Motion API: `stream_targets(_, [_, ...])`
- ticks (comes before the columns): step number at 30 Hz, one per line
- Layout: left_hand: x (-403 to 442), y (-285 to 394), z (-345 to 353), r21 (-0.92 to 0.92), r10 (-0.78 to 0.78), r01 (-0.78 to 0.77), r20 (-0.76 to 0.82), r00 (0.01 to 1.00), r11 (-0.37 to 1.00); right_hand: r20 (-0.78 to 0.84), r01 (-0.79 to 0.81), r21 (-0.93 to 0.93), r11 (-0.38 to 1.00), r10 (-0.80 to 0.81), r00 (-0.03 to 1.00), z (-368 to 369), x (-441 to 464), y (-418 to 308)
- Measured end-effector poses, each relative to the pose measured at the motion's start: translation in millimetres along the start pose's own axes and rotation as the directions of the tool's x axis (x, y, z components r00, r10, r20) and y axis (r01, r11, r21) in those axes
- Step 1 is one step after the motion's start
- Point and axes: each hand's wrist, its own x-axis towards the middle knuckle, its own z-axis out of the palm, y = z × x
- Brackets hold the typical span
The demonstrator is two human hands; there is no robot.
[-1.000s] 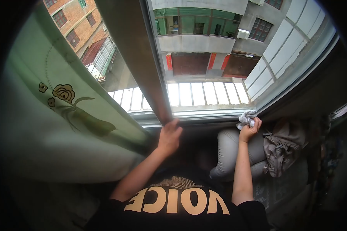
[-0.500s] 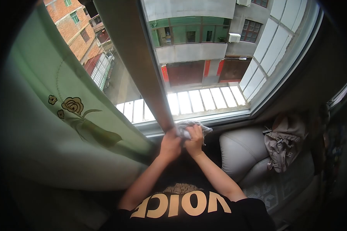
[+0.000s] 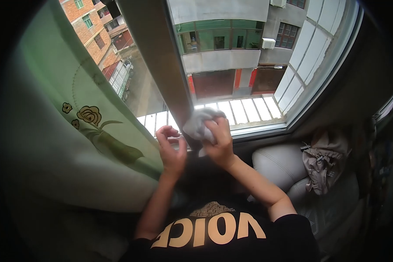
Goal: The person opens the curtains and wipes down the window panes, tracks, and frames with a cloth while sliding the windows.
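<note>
My right hand [image 3: 219, 142] grips a crumpled white cloth [image 3: 201, 120], bunched up against the lower part of the window's upright frame bar [image 3: 159, 56]. The cloth also overlaps the lower edge of the right-hand window pane [image 3: 214, 83]. To the left of the bar, my left hand [image 3: 172, 150] is raised with its fingers curved and apart, holding nothing. It is near the window's lower frame and separate from the cloth.
On the left hangs a green curtain [image 3: 109, 126] with an embroidered flower. A grey padded seat [image 3: 277, 163] stands at the right, with a drawstring bag [image 3: 325, 161] on it. Beyond the glass are buildings and a white slatted ledge [image 3: 249, 109].
My left hand has come off the cloth and bar, moving left and opening. My right hand has lifted the cloth a little up the frame bar. The view has shifted slightly.
</note>
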Motion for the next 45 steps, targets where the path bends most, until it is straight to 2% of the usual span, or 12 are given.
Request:
stream_targets(3, [14, 3, 2, -0.003, 0.101, -0.101, 0.003, 0.995, 0.995, -0.070, 0.216, -0.070, 0.974, -0.220, 0.973, -12, 77, -29])
stream_targets(6, [23, 13, 3, 0.019, 0.150, -0.150, 0.023, 0.988, 0.988, -0.185, 0.472, -0.368, 0.801, -0.560, 0.807, -25, 169, -63])
stream_targets(9, [28, 14, 9, 0.039, 0.161, -0.163, 0.050, 0.986, 0.986, -0.190, 0.525, -0.128, 0.842, -0.540, 0.820, -14, 233, -74])
stream_targets(16, [29, -3, 9, 0.013, 0.125, -0.126, 0.058, 0.991, 0.992, -0.328, 0.546, -0.320, 0.774, -0.631, 0.703, 15, 203, -50])
stream_targets(18, [29, -3, 7, -0.041, 0.075, -0.073, 0.067, 0.995, 0.997, -0.244, 0.481, -0.249, 0.840, -0.535, 0.808, 16, 154, -36])
stream_targets(20, [27, -18, 0, 0.013, 0.076, -0.078, 0.093, 0.993, 0.997, -0.124, 0.473, -0.364, 0.802, -0.545, 0.829, 21, 104, -4])
stream_targets(26, [30, -10, -5, 0.026, 0.160, -0.162, 0.070, 0.985, 0.986, 0.161, 0.447, -0.283, 0.849, -0.417, 0.894, 19, -49, 70])
stream_targets(30, [36, 3, -5, -0.102, 0.094, -0.079, 0.147, 0.985, 0.992, 0.303, 0.500, -0.305, 0.810, -0.416, 0.858, 0, -93, 96])
stream_targets(33, [40, 5, -2, -0.113, 0.078, -0.061, 0.154, 0.985, 0.992, 0.523, 0.603, -0.272, 0.750, -0.410, 0.747, -29, -97, 112])
stream_targets(39, [45, -9, -3, -0.135, 0.049, -0.030, 0.138, 0.989, 0.990, 0.371, 0.596, -0.373, 0.711, -0.474, 0.798, -95, 7, 76])
stream_targets(43, [45, -9, -4, -0.160, 0.035, -0.008, 0.164, 0.986, 0.987, 0.196, 0.652, -0.505, 0.565, -0.661, 0.724, -147, 125, 47])
stream_targets(45, [46, -9, -5, -0.153, 0.034, -0.009, 0.161, 0.986, 0.988, 0.101, 0.549, -0.649, 0.526, -0.656, 0.748, -184, 188, 21])
